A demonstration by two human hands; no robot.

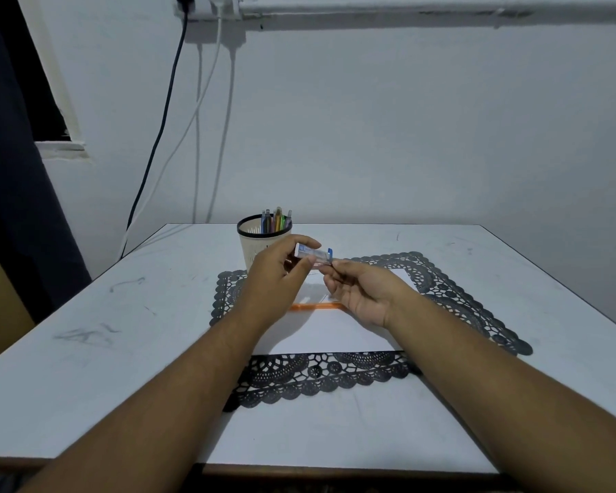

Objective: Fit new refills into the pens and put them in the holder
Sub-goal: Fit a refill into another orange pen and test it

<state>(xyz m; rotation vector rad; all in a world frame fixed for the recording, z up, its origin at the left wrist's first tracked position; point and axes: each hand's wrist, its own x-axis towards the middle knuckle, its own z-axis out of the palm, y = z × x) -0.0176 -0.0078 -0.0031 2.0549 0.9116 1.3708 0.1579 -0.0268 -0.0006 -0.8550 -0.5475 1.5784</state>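
Head view — pen point(313, 253) half-hidden by left hand point(276, 275).

A plain home room: white table point(86, 314) against a bare wall, lace mat point(459, 297), wall-socket cables point(164, 112).

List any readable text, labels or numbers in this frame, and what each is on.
None legible.
Pen holder: faint dark marks on its side, too small to read.
Clear pen gripped in the left hand: blue-white patch, blurred.
White paper: thin lines, no text made out.
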